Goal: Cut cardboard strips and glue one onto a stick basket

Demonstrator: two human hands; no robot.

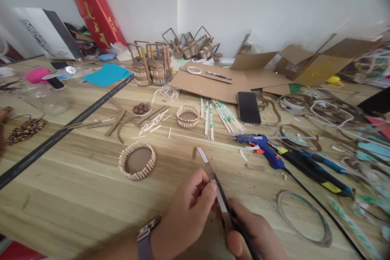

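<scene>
My left hand (195, 207) pinches a narrow brown strip (202, 155) with a white face between thumb and fingers; the strip's far end curls above the table. Close by at the lower right, my right hand (252, 227) is wrapped round a slim black tool (233, 215), which lies along the strip's lower part. I cannot make out the tool's exact kind. Left of my hands sits a round tray-like base (138, 162) edged with short wooden sticks. Farther back stands a similar stick ring (188, 117).
A blue glue gun (265, 150) lies to the right, its black cord trailing toward the front. Beyond are a phone (249, 107), wrapped chopsticks (225, 115), loose sticks (154, 121), small lidded baskets (150, 69) and flattened cardboard (204, 83). A coiled strip (304, 219) rests at right.
</scene>
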